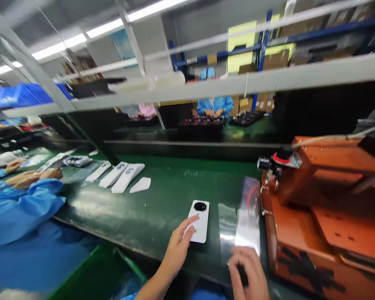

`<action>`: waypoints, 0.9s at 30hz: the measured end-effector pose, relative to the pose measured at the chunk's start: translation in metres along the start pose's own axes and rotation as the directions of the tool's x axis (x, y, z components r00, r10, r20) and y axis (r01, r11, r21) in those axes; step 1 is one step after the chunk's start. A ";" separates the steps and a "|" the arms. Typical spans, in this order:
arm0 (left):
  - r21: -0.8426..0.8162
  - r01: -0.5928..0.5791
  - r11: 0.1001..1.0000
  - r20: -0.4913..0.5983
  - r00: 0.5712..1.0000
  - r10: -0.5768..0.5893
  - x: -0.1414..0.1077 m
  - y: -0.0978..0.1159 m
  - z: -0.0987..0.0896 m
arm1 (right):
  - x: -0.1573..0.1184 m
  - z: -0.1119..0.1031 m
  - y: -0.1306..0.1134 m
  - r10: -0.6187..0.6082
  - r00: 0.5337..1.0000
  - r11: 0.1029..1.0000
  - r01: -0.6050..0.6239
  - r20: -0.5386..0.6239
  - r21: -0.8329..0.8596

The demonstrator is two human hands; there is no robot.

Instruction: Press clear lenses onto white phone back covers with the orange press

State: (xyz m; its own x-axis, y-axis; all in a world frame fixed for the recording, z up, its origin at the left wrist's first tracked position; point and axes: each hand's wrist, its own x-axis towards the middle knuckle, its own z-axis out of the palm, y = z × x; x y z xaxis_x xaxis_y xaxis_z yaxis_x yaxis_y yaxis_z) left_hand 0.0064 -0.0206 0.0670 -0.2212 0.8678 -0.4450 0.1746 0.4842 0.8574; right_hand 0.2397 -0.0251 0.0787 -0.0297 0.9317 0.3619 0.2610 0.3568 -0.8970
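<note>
A white smartphone (pixel 202 228) with a round black camera disc lies back up on the green bench. My left hand (pixel 176 245) is on its left side, with the index finger and thumb across the white back; the other fingers are mostly hidden. To the right is a strip of clear plastic film (pixel 227 225), its lower end reaching the fingertips of my right hand (pixel 250 271). Thumb and index finger there are curled together in a pinch at the film's edge. Glossy plastic sheets (pixel 247 221) lie just beyond that hand.
An orange machine (pixel 287 225) with a regulator knob (pixel 283 155) borders the right side. White wrapped pieces (pixel 128 177) lie on the green bench (pixel 168 183) farther left. A co-worker's blue sleeve (pixel 25 204) and hands are at the left edge. A white rail (pixel 206 87) crosses overhead.
</note>
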 end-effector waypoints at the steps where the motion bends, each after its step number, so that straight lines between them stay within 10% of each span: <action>1: -0.009 0.023 1.000 0.038 0.999 -0.023 -0.025 -0.007 0.004 | 0.003 0.003 0.003 0.061 0.997 0.998 -0.061 0.055 -0.003; 7: 0.190 -0.088 0.978 0.288 0.957 0.030 -0.093 -0.024 0.028 | 0.050 0.028 0.023 0.389 0.837 0.904 -0.427 0.385 0.015; 11: 0.575 -0.384 0.722 0.235 0.923 0.305 -0.091 -0.031 0.022 | 0.065 0.039 0.039 0.428 0.820 0.897 -0.438 0.379 -0.065; 16: 0.721 -0.594 0.358 0.236 0.695 0.679 -0.077 -0.051 0.021 | 0.066 0.043 0.046 0.425 0.823 0.901 -0.424 0.376 -0.091; 27: 0.755 -0.541 0.371 0.129 0.678 0.724 -0.069 -0.076 0.041 | 0.046 0.066 0.021 0.441 0.825 0.897 -0.394 0.354 -0.200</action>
State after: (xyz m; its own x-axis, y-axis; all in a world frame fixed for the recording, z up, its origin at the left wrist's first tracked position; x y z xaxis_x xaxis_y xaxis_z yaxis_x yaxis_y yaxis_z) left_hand 0.0477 -0.1123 0.0217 0.1006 0.9530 0.2856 0.9088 -0.2049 0.3634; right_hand 0.1799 0.0295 0.0597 -0.2508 0.9498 -0.1870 0.4385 -0.0607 -0.8967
